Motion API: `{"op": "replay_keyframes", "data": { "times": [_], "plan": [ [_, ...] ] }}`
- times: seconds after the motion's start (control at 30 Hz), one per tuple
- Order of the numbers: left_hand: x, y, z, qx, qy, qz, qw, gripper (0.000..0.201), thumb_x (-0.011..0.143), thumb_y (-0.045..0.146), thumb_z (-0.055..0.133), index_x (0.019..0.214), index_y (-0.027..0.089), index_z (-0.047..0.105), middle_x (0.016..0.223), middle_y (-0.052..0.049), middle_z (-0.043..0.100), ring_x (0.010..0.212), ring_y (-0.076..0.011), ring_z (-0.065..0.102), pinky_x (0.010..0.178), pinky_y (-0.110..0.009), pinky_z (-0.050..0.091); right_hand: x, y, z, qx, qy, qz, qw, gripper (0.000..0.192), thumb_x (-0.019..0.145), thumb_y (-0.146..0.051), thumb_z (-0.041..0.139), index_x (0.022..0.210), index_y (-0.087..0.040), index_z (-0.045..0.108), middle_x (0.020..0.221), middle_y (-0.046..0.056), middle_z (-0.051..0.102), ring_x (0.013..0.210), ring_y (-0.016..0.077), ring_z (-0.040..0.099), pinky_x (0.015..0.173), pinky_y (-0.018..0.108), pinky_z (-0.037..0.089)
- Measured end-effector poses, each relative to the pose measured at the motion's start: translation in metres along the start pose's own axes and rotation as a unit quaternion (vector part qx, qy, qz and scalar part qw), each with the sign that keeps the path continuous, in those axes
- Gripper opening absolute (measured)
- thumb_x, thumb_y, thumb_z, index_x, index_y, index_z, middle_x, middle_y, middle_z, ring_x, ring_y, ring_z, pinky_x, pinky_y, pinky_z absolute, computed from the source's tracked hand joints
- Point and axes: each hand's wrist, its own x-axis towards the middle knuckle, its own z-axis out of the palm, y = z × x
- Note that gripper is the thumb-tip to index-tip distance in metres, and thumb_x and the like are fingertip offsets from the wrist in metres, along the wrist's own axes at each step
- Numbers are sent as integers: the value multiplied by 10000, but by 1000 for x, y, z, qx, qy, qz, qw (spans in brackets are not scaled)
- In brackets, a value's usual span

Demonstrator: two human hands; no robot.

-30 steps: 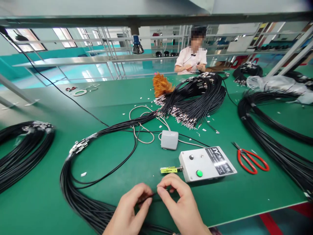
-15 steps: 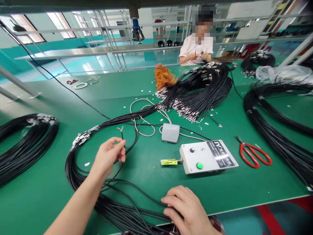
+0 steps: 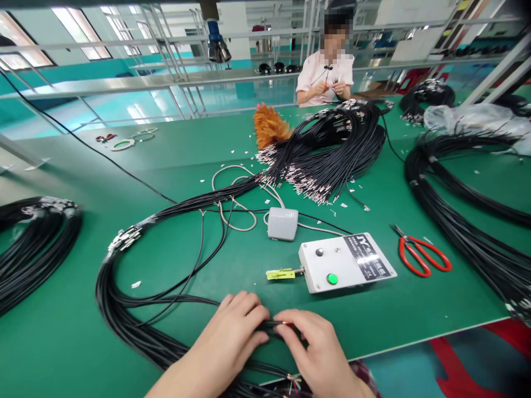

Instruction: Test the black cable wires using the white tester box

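Close to the near table edge, my left hand (image 3: 238,331) is closed around a black cable (image 3: 272,323). The fingertips of my right hand (image 3: 317,348) pinch the same cable at its end, just to the right. Both hands are nearly touching. The cable belongs to a long curved bundle of black cables (image 3: 124,326) that runs beneath my left wrist. Below the hands, some cable ends (image 3: 293,379) show bare coloured wires. One loose cable (image 3: 201,237) with a stripped tip lies on the green mat, away from the hands.
Beyond my right hand stand a white control box (image 3: 332,265) with a yellow clamp tip (image 3: 281,274) and a grey foot pedal (image 3: 282,224). Red-handled scissors (image 3: 423,257) lie to the right. A cable pile (image 3: 332,149) and orange duster (image 3: 269,128) are farther back. A person (image 3: 326,77) sits opposite.
My left hand has let go of the stripped cable end at the upper left and come down right, closing on a cable beside my right hand. The view has shifted slightly.
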Motion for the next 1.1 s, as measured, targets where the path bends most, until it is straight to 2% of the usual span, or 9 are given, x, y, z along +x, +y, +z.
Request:
{"op": "replay_keyframes", "data": {
  "times": [0.17,0.27,0.37,0.43,0.53,0.67,0.87,1.0,1.1],
  "plan": [
    [1,-2,3,-84,16,-54,995,219,991,217,426,860,222,601,807,-3,665,760,-168,639,704,-241,480,-14,3,-8,-14,19,35,999,579,863,-208,581,1410,-234,397,1079,67,726,921,199,688,789,300,545],
    [4,-1,2,-84,41,-57,994,225,986,254,432,829,223,590,792,-6,664,743,-178,638,687,-248,474,-26,5,-11,-82,-64,-64,993,351,848,-253,661,1196,-260,615,947,43,745,826,198,687,723,285,534],
    [8,9,4,-90,52,-40,994,189,979,245,434,879,231,593,827,-15,670,762,-186,635,699,-258,477,-31,5,-10,-53,-157,-149,975,151,922,-388,617,975,-265,686,734,-19,746,629,150,658,612,254,482],
    [10,17,5,-122,58,-25,991,154,976,229,439,951,239,590,881,-16,675,788,-176,635,717,-248,480,-27,2,-11,-1,-147,-111,983,201,942,-419,576,936,-253,689,745,-7,752,660,156,671,636,259,481],
    [10,24,5,-165,68,-15,984,158,975,226,442,951,237,598,854,-5,672,757,-157,624,698,-226,472,-15,-9,-16,133,-47,82,987,227,932,-414,569,926,-216,681,820,47,746,708,170,678,656,267,492],
    [8,27,4,-211,68,-48,974,239,993,279,417,870,226,615,679,30,607,592,-126,558,584,-205,435,6,-24,-18,378,-5,268,886,355,840,-524,670,884,-173,648,731,35,703,546,103,593,529,213,398],
    [5,25,15,-235,99,-50,966,212,983,274,438,861,220,604,698,23,635,605,-124,579,606,-201,454,25,-37,-6,572,29,326,752,380,758,-494,768,802,-155,603,601,-35,579,488,45,466,481,181,261],
    [5,24,21,-251,115,-53,960,189,972,261,461,844,222,594,703,14,663,624,-133,610,609,-202,469,25,-38,1,610,36,342,714,372,710,-423,823,769,-164,563,575,-58,534,483,41,433,486,184,243],
    [6,25,21,-271,123,-72,952,188,962,273,473,835,218,600,627,26,626,518,-119,549,511,-196,433,20,-37,6,600,51,333,726,395,719,-461,814,764,-166,555,584,-63,521,484,38,408,496,190,253]
  ]
}}
